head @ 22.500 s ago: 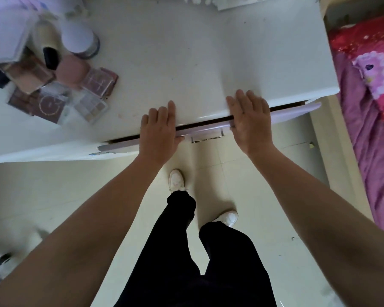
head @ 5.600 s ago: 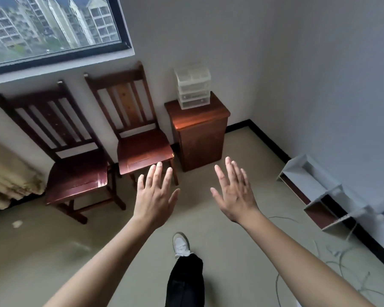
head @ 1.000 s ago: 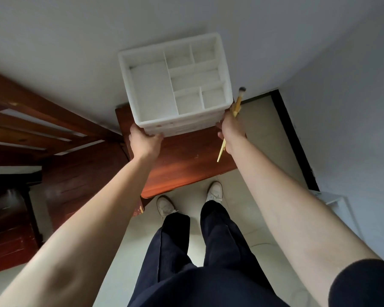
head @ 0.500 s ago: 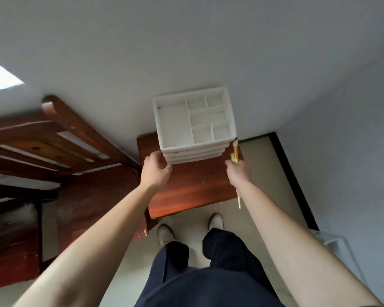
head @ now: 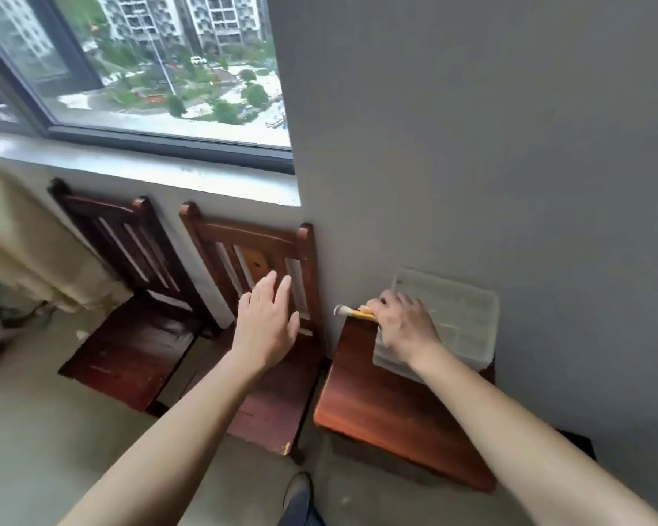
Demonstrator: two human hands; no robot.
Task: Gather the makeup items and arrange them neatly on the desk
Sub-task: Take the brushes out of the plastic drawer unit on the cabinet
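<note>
Gripping the brush (head: 355, 314) crosswise, the right hand (head: 405, 328) points its bristles left.

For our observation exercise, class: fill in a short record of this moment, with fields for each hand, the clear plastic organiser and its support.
Left hand: open, empty, before a brown wooden slatted chair
Right hand: grips a yellow-handled makeup brush, bristles pointing left
Organiser: clear plastic compartment box, behind that hand
Support: red-brown wooden cabinet, against grey wall

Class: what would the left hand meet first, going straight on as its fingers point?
Probably the right-hand chair's back; the left hand points at its slats, though depth is unclear.
</note>
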